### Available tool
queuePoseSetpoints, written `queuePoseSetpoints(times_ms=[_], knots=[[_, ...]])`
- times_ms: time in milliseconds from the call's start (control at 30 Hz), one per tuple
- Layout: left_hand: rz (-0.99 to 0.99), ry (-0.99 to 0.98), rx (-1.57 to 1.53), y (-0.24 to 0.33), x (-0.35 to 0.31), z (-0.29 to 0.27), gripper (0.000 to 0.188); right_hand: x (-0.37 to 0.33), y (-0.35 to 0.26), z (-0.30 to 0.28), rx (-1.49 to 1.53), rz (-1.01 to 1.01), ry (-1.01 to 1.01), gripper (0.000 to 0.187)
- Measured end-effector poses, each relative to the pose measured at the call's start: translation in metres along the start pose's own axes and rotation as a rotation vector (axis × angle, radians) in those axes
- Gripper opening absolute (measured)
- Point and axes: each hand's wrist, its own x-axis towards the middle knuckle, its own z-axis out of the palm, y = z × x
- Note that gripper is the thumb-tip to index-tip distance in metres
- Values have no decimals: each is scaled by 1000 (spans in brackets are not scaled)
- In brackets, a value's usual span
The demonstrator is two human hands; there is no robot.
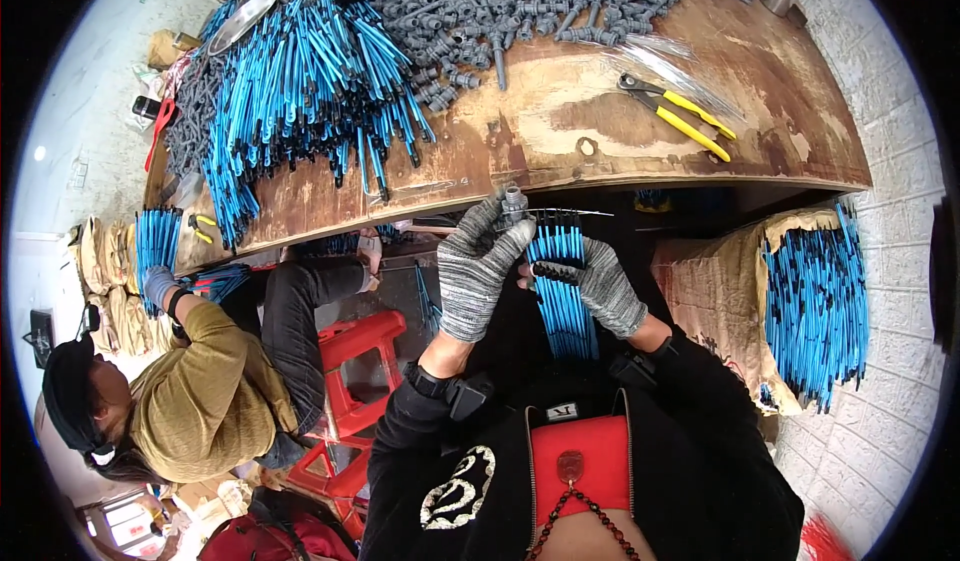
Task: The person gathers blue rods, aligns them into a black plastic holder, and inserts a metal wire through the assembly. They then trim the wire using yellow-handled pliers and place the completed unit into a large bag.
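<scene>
the left hand [473,271], in a grey knitted glove, is raised in front of the edge of the wooden table [780,111] and its fingers are closed around a small grey plastic fitting [514,203], which stands up just above the fingertips, very near the table edge. the right hand [603,286], also in a grey glove, is a little lower and to the right, and it is closed around a bundle of blue tubes [563,281] with black ends; the bundle hangs down between the two hands, over the person's lap, and its top ends are just under the fitting. whether one tube already touches the fitting i cannot tell, because the fingers hide this place. on the table, behind the hands, lies a big heap of the same blue tubes [310,81] on the left side and a heap of grey fittings [520,6] further back in the middle. yellow-handled pliers [680,111] lie on the bare wood to the right, well apart from both hands. beside the person's right side stands a sack [720,291] with more blue tubes [815,301] sticking out of it. on the left another person in an olive shirt [205,401] sits near a red plastic stool [350,381] and holds their own bundle of blue tubes [157,246] in a gloved hand [158,286].
</scene>
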Motion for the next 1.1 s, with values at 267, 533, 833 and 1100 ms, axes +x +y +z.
queuePoseSetpoints(times_ms=[267, 533, 833, 1100], knots=[[22, 25, -30, -12, 6, -5, 38, -3, -2, 2, 28, 1, 7, 24], [34, 2, -114, -15, 8, -10, 38, -11, 11, 9, -579, -512, 353, 26], [84, 63, -1, -7, -1, 0, 36, -17, 6, 11, -692, -491, 331, 25], [80, -48, 61, -6, -2, -11, 34, -7, 15, -3, -538, -611, 269, 28]])
